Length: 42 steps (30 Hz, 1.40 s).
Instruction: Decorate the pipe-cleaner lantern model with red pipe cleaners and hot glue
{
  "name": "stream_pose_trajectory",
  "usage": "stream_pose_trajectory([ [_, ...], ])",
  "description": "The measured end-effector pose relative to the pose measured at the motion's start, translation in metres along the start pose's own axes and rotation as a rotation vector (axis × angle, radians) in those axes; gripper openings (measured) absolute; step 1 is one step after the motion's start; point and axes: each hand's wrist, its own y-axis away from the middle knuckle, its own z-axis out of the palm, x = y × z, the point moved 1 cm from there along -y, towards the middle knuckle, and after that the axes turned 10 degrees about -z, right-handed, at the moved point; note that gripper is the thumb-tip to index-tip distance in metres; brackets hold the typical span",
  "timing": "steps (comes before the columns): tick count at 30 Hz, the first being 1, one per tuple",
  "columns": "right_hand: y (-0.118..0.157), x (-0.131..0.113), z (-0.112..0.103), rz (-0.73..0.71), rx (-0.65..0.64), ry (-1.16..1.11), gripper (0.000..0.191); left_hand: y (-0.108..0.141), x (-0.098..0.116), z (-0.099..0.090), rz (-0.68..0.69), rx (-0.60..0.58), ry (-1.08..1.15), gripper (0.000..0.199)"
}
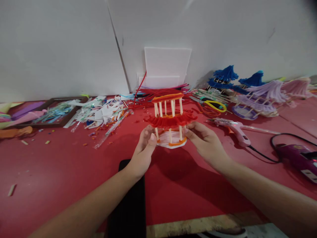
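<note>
Left hand (143, 153), right hand (208, 142) grip tiered model (170, 120); brown tray (48, 125) holds bluish strips (58, 110).

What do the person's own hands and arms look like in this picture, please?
The left hand and right hand are both bare, without gloves. No ring shows on the visible fingers, nor is any watch or bracelet in view. The left forearm and right forearm are uncovered as far as they show, with no sleeve in sight.

Light was dim, detail soft, shadow fell across the red tabletop (74, 165), top-right corner went dark.
</note>
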Motion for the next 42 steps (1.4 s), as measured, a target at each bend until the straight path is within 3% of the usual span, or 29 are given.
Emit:
stream_pose_trajectory([
  [6,0.001,0.008,0.001,0.112,-0.012,-0.263,0.023,0.003,0.008,0.005,-0.022,-0.096,0.112,0.052],
  [12,0.002,-0.003,0.0,0.024,-0.163,-0.136,0.017,0.011,0.016,0.012,-0.174,-0.374,0.143,0.042],
  [15,0.002,-0.014,-0.01,-0.211,-0.019,0.097,0.017,0.011,0.018,0.014,-0.201,-0.378,0.164,0.04],
  [19,0.005,-0.029,-0.025,-0.684,0.219,0.442,0.009,0.007,0.017,0.015,-0.218,-0.315,0.153,0.034],
  [21,0.005,-0.034,-0.027,-0.852,0.213,0.602,0.021,0.006,0.016,0.015,-0.217,-0.299,0.142,0.031],
  [23,0.004,-0.035,-0.026,-0.919,0.134,0.702,0.027,0.006,0.015,0.013,-0.211,-0.276,0.121,0.029],
  [29,-0.001,-0.033,-0.023,-0.857,0.035,0.719,0.013,0.006,0.009,0.006,-0.184,-0.241,0.023,0.027],
  [42,-0.01,-0.031,-0.025,-0.824,-0.133,0.676,0.013,0.006,0.01,0.01,-0.144,-0.154,0.005,0.033],
])
